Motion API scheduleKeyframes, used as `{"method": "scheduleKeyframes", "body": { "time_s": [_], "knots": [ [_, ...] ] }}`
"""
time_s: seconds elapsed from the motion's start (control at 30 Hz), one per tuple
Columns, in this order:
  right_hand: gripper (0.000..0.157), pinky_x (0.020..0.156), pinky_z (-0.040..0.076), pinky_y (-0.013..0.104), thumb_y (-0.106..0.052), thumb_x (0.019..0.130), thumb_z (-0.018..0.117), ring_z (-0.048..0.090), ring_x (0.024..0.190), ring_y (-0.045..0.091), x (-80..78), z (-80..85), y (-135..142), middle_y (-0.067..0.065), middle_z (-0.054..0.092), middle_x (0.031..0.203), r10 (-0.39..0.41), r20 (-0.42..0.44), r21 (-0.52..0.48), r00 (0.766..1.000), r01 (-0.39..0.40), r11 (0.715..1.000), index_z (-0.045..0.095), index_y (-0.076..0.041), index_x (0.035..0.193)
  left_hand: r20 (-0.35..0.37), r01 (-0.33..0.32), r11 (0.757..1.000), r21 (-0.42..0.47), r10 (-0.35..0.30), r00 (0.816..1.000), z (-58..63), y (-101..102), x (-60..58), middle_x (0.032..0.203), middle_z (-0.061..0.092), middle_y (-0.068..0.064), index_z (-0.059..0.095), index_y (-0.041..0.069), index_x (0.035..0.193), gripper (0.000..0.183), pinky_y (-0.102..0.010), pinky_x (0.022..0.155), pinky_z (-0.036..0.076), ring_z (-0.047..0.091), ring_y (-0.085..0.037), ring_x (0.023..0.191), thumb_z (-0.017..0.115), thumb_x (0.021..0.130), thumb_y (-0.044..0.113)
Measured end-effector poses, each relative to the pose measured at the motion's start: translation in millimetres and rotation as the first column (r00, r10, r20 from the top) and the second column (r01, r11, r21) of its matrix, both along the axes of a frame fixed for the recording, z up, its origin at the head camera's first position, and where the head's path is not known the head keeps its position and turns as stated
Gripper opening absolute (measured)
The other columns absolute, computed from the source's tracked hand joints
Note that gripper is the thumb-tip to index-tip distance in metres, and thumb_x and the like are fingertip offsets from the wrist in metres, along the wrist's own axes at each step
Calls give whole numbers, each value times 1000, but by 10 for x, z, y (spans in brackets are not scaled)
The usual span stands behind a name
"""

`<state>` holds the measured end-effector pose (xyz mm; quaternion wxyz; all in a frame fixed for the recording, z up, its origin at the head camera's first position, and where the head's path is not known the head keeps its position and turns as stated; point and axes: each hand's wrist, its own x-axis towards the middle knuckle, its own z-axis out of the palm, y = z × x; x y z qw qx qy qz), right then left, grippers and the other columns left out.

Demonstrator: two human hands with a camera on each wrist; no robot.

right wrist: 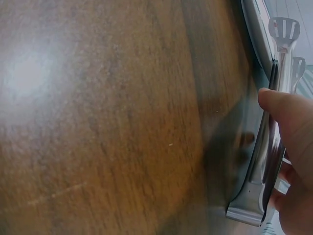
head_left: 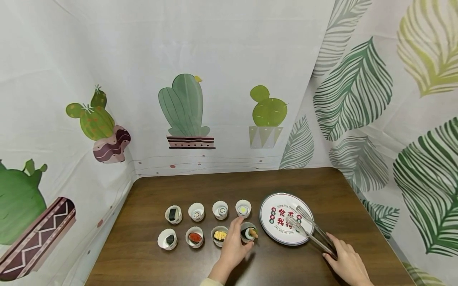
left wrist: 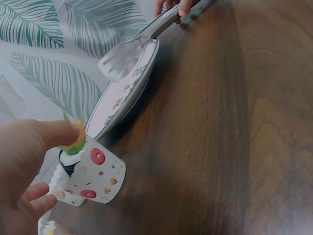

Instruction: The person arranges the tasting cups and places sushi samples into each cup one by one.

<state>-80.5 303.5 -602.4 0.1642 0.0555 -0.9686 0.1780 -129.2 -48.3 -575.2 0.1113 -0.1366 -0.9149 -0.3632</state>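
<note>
My left hand (head_left: 234, 243) is at the left side of a small white paper cup (left wrist: 108, 171) holding a sushi piece (head_left: 249, 233) with a dark wrap and an orange and green top. In the left wrist view, one digit overlaps that top while other fingertips show beside the cup; contact I cannot tell. My right hand (head_left: 346, 260) grips metal tongs (head_left: 320, 238) by the arms, thumb on one side. Their slotted ends (left wrist: 122, 59) stand apart over a round white plate (head_left: 266, 212) with red lettering and a dark rim.
Two rows of scalloped paper cups stand left of the plate. Among their contents are a black-topped piece (head_left: 173, 214), a red-topped piece (head_left: 195, 237) and a yellow-topped piece (head_left: 220, 236). The brown wooden table (head_left: 143, 262) meets patterned cloth walls (head_left: 229, 59) at the back and sides.
</note>
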Motion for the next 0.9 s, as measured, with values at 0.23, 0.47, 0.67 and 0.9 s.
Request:
{"method": "scheduleKeyframes", "body": {
  "time_s": [0.23, 0.47, 0.67, 0.9],
  "knots": [
    [69, 48, 42, 45, -19, 64, 81, 56, 71, 32, -20, 19, 5, 14, 61, 91, 17, -15, -20, 1000, -18, 1000, 52, -6, 125, -59, 4, 1000, -9, -4, 998, 70, -135, 4, 132, 46, -5, 41, 11, 134, 84, -41, 90, 44, 51, -24, 115, 82, 62, 19],
    [62, 54, 44, 50, -20, 70, 78, 57, 81, 37, -79, 122, -8, 16, 60, 100, 38, -46, -12, 998, -38, 999, 52, -7, 125, -136, 39, 998, -40, -44, 990, 120, -324, -7, 128, 50, -7, 48, 7, 127, 73, -45, 88, 44, 50, -26, 115, 81, 62, 16],
    [48, 63, 42, 51, -19, 79, 70, 53, 93, 36, -184, 304, -78, 13, 56, 109, 56, -42, 16, 998, -56, 998, 54, -10, 124, -161, 52, 993, -108, -70, 985, 186, -491, -43, 127, 51, -6, 52, 9, 123, 65, -40, 89, 45, 51, -24, 115, 80, 66, 18],
    [39, 66, 41, 49, -15, 78, 69, 53, 96, 34, -396, 557, -217, 9, 59, 107, 101, -93, 53, 991, -96, 994, 61, -10, 116, -168, 62, 972, -226, -102, 980, 261, -665, -96, 123, 52, -2, 51, 11, 124, 62, -37, 80, 48, 53, -20, 109, 78, 68, 21]
  ]
}}
